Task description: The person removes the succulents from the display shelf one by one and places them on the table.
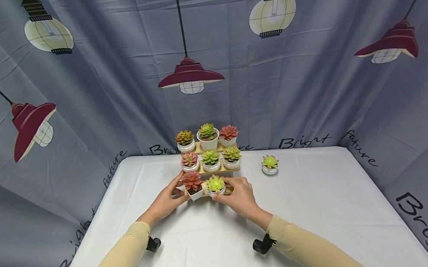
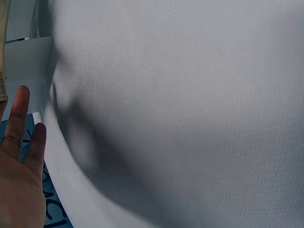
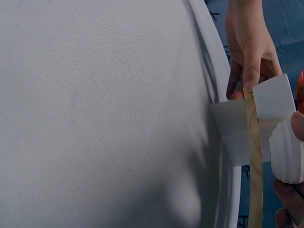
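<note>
A three-tier plant stand with wooden shelves (image 1: 201, 169) and white supports stands near the table's back edge, holding small potted artificial succulents. My right hand (image 1: 241, 198) grips the white ribbed pot of a yellow-green succulent (image 1: 215, 183) on the bottom shelf. In the right wrist view its fingertips (image 3: 290, 197) curl round that pot (image 3: 285, 154). My left hand (image 1: 166, 204) holds the left end of the stand, its thumb at the bottom board (image 3: 255, 152). Beside that thumb sits a red succulent (image 1: 192, 182) in a square white pot.
Three succulents fill the top shelf, among them a green one (image 1: 207, 132) in a larger pot, and three more the middle shelf. Another yellow-green succulent (image 1: 270, 165) stands on the white tablecloth (image 1: 315, 201) to the right. A grey-blue curtain (image 1: 122, 82) hangs behind.
</note>
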A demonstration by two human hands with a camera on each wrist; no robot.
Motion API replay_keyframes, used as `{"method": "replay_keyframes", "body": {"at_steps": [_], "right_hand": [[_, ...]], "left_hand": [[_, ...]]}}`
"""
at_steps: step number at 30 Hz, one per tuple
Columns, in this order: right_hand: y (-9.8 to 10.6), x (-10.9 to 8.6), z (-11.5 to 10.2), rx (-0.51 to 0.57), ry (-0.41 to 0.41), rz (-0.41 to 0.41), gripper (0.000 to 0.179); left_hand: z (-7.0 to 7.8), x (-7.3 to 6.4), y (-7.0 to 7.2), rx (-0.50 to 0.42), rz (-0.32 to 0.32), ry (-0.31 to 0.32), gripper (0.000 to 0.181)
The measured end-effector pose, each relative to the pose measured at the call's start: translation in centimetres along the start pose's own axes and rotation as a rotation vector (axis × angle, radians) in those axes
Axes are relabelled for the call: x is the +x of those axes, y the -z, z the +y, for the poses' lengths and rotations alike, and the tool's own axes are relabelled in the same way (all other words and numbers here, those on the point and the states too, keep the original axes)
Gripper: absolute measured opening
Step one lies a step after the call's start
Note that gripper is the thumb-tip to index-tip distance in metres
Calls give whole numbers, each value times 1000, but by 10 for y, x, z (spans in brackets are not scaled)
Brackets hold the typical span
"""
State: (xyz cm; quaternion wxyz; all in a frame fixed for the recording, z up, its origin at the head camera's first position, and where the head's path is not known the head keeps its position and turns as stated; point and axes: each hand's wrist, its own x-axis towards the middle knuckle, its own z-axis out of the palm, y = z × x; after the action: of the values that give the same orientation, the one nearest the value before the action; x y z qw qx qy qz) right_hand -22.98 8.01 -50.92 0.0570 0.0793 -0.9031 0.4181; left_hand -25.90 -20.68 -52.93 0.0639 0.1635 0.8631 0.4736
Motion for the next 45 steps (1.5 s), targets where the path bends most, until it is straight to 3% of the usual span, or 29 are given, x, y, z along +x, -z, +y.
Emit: {"method": "replay_keyframes", "body": {"at_steps": [16, 45], "right_hand": [[19, -11, 4, 47, -33, -30, 76], [66, -21, 36, 58, -100, 25, 74]], "left_hand": [[-1, 0, 1, -17, -4, 9, 93], [-2, 1, -1, -4, 1, 17, 92]]}}
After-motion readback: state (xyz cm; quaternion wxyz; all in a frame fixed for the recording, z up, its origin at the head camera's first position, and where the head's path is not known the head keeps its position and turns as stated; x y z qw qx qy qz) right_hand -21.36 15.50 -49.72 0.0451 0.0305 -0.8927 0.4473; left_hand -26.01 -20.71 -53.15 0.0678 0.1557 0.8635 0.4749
